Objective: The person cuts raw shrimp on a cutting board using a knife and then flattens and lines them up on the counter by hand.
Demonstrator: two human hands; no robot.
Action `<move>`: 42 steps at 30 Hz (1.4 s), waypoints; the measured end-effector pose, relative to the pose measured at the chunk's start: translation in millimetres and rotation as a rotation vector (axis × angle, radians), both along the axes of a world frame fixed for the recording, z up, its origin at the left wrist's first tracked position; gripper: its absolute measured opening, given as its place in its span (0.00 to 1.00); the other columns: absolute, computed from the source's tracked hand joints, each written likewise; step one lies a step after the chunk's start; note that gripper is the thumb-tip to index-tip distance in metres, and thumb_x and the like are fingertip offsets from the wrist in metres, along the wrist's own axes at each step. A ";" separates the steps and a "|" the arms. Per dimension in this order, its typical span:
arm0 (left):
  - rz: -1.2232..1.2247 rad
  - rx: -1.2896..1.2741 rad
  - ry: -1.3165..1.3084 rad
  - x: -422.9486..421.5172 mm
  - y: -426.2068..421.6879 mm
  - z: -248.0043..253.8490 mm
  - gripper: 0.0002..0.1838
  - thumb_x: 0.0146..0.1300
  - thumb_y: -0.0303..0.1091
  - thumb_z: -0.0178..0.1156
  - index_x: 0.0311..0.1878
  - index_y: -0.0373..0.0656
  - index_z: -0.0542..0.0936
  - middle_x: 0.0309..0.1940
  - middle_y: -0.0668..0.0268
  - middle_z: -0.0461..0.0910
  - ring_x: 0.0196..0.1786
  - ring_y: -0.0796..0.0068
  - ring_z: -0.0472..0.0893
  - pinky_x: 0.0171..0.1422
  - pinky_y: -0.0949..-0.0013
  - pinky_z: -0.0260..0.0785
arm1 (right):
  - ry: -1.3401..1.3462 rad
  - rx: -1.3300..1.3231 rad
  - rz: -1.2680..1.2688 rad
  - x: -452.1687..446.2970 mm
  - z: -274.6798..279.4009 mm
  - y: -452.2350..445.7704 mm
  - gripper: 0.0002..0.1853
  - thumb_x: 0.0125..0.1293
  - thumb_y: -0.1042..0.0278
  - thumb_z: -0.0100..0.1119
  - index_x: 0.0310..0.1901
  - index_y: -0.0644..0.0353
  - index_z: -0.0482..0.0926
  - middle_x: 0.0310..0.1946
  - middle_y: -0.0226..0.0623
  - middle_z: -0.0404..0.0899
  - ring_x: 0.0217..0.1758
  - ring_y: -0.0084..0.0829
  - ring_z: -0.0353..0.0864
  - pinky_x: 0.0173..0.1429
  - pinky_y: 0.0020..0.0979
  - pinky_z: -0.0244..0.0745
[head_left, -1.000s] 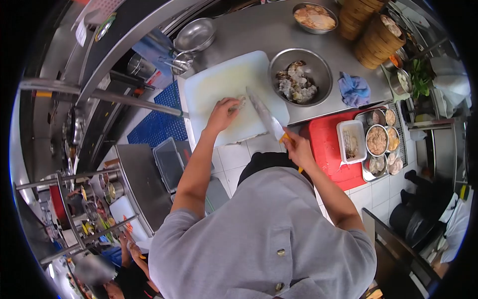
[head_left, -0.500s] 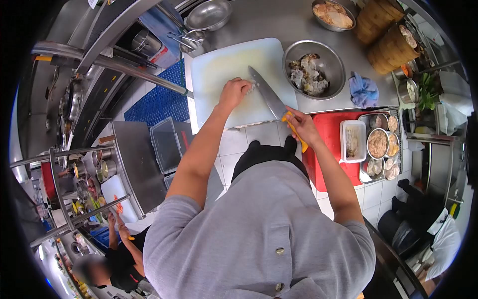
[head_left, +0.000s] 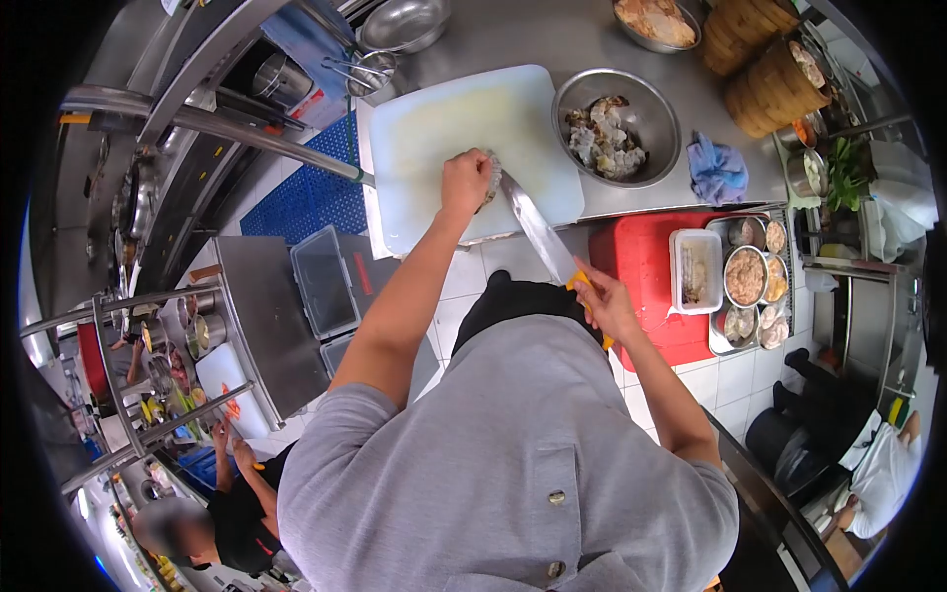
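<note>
My left hand is closed around a greyish shrimp over the white cutting board. In my right hand is a knife with a yellow handle, its blade pointing up and left so that the tip lies close beside the shrimp. Right of the board, a steel bowl holds more shrimp. The fingertips of my left hand are partly hidden by the hand itself.
A blue cloth lies right of the bowl, near bamboo steamers. Below are a red lid or tray, a white container and small food bowls. Another person works at lower left.
The knife and my right hand have moved down, toward my body, drawing the blade back from beyond the shrimp. My left hand still holds the shrimp. The view has shifted slightly.
</note>
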State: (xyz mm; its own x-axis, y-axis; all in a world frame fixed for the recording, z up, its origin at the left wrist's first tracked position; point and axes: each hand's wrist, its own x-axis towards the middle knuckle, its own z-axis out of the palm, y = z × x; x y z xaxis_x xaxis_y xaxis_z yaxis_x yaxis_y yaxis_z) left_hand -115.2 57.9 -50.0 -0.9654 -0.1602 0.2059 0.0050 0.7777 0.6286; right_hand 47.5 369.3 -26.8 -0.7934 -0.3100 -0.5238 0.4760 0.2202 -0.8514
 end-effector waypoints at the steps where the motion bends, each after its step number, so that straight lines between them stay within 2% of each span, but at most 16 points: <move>1: 0.025 0.001 -0.001 0.7 0.8 -1.4 0.06 0.63 0.29 0.68 0.37 0.36 0.87 0.32 0.52 0.88 0.33 0.57 0.88 0.43 0.61 0.81 | -0.008 -0.008 0.008 4.9 1.6 4.6 0.26 0.77 0.64 0.61 0.74 0.45 0.73 0.31 0.29 0.79 0.18 0.15 0.71 0.20 0.23 0.70; 4: 0.064 0.016 0.030 2.9 2.0 -6.0 0.06 0.64 0.30 0.68 0.37 0.36 0.85 0.33 0.53 0.88 0.34 0.57 0.88 0.44 0.60 0.80 | -0.044 0.007 0.025 14.6 11.9 20.9 0.25 0.76 0.64 0.62 0.73 0.46 0.75 0.32 0.29 0.79 0.19 0.14 0.71 0.22 0.21 0.70; 5: 0.071 0.025 0.055 4.3 2.0 -7.7 0.07 0.63 0.30 0.68 0.38 0.36 0.83 0.33 0.53 0.87 0.36 0.56 0.87 0.45 0.59 0.80 | 0.025 0.019 0.064 14.9 5.3 30.2 0.24 0.75 0.66 0.63 0.71 0.48 0.77 0.34 0.34 0.83 0.24 0.23 0.80 0.30 0.27 0.78; 6: 0.078 0.030 0.062 9.7 4.4 -4.0 0.07 0.63 0.30 0.68 0.38 0.36 0.83 0.33 0.53 0.87 0.36 0.56 0.87 0.45 0.59 0.80 | 0.032 0.024 0.071 12.8 9.0 33.8 0.24 0.75 0.66 0.63 0.71 0.48 0.77 0.34 0.34 0.83 0.24 0.23 0.80 0.30 0.27 0.78; 9: 0.112 -0.095 0.142 29.3 9.5 6.4 0.10 0.62 0.30 0.69 0.40 0.37 0.79 0.37 0.53 0.84 0.39 0.52 0.86 0.47 0.55 0.78 | 0.629 0.251 0.040 1.9 11.6 34.4 0.23 0.73 0.69 0.63 0.69 0.50 0.78 0.41 0.50 0.87 0.41 0.48 0.88 0.50 0.42 0.81; 11: -0.087 -0.328 -0.010 41.2 -3.9 3.3 0.13 0.60 0.31 0.70 0.43 0.39 0.77 0.42 0.52 0.82 0.43 0.48 0.84 0.48 0.51 0.77 | 0.672 0.379 0.051 -7.4 16.8 31.6 0.23 0.72 0.68 0.63 0.69 0.50 0.79 0.39 0.50 0.86 0.39 0.49 0.87 0.48 0.43 0.81; 13: -0.122 -0.233 -0.147 41.6 -18.0 8.6 0.13 0.60 0.31 0.70 0.43 0.40 0.77 0.44 0.53 0.81 0.45 0.48 0.83 0.49 0.51 0.76 | 0.702 0.548 0.076 -15.1 29.2 20.9 0.24 0.72 0.68 0.64 0.69 0.47 0.79 0.35 0.50 0.83 0.37 0.51 0.85 0.44 0.48 0.79; 14: -0.169 -0.142 -0.284 44.4 -26.0 11.3 0.13 0.59 0.31 0.70 0.43 0.41 0.77 0.45 0.53 0.80 0.47 0.49 0.82 0.49 0.50 0.76 | 0.709 0.547 0.095 -16.3 30.6 15.1 0.24 0.72 0.68 0.64 0.69 0.47 0.79 0.35 0.50 0.83 0.37 0.51 0.85 0.44 0.48 0.79; 18: -0.175 -0.161 -0.291 67.4 -46.7 33.5 0.09 0.61 0.27 0.66 0.43 0.41 0.78 0.47 0.56 0.78 0.51 0.52 0.80 0.52 0.52 0.76 | 0.786 0.606 0.177 -30.2 33.0 -0.8 0.24 0.73 0.64 0.62 0.70 0.41 0.77 0.37 0.46 0.83 0.35 0.51 0.85 0.41 0.49 0.79; 20: -0.244 -0.363 -0.015 82.6 -55.7 38.5 0.09 0.61 0.22 0.61 0.44 0.41 0.79 0.47 0.60 0.77 0.53 0.56 0.79 0.55 0.55 0.77 | 0.801 0.682 0.251 -37.0 37.2 -7.6 0.24 0.74 0.62 0.61 0.71 0.40 0.76 0.38 0.45 0.83 0.34 0.51 0.85 0.39 0.50 0.79; 25: -0.324 -0.378 0.037 102.1 -69.1 52.2 0.13 0.58 0.20 0.58 0.47 0.41 0.80 0.48 0.63 0.77 0.52 0.59 0.79 0.57 0.59 0.78 | 1.067 0.748 0.361 -59.4 52.7 -56.1 0.25 0.74 0.62 0.59 0.71 0.38 0.75 0.38 0.41 0.82 0.30 0.48 0.85 0.32 0.48 0.82; 28: -0.299 -0.335 0.053 102.6 -73.9 49.9 0.14 0.57 0.19 0.58 0.47 0.42 0.80 0.48 0.64 0.76 0.53 0.59 0.78 0.57 0.59 0.78 | 1.108 0.737 0.444 -69.9 51.9 -91.0 0.26 0.75 0.60 0.60 0.73 0.35 0.73 0.38 0.38 0.82 0.30 0.47 0.85 0.33 0.47 0.82; 29: -0.298 -0.319 0.088 102.5 -74.2 48.9 0.15 0.57 0.18 0.58 0.47 0.41 0.80 0.49 0.63 0.76 0.53 0.59 0.78 0.57 0.59 0.79 | 1.143 0.779 0.508 -73.2 50.0 -99.2 0.28 0.73 0.64 0.58 0.74 0.38 0.70 0.37 0.39 0.80 0.31 0.47 0.86 0.34 0.47 0.84; 33: -0.263 -0.295 0.050 104.3 -81.6 45.8 0.14 0.57 0.18 0.57 0.47 0.40 0.80 0.49 0.63 0.77 0.54 0.58 0.79 0.57 0.59 0.79 | 1.186 0.843 0.563 -86.7 28.7 -106.5 0.27 0.74 0.61 0.60 0.73 0.34 0.73 0.38 0.37 0.82 0.31 0.46 0.85 0.34 0.47 0.83; 39: -0.196 -0.190 -0.012 104.3 -92.7 29.6 0.13 0.57 0.17 0.57 0.45 0.39 0.82 0.47 0.62 0.79 0.54 0.57 0.80 0.58 0.59 0.78 | 1.182 0.683 0.577 -95.8 42.4 -70.7 0.26 0.73 0.62 0.63 0.72 0.36 0.75 0.35 0.35 0.82 0.30 0.44 0.85 0.34 0.46 0.83; 42: -0.231 -0.167 0.101 102.9 -96.4 21.7 0.08 0.67 0.27 0.59 0.46 0.42 0.84 0.47 0.64 0.82 0.51 0.59 0.81 0.54 0.58 0.79 | 1.182 0.692 0.574 -90.9 51.1 -83.5 0.26 0.74 0.61 0.62 0.72 0.37 0.75 0.35 0.35 0.82 0.30 0.44 0.84 0.34 0.45 0.82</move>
State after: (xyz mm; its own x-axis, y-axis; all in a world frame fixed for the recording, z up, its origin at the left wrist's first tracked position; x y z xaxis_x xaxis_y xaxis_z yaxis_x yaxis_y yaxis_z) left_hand -12.2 -38.5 -28.3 -0.9457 0.1056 0.3073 0.2497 0.8415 0.4791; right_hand -43.5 285.8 24.2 -0.7128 -0.6849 0.1507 -0.6902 0.6470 -0.3242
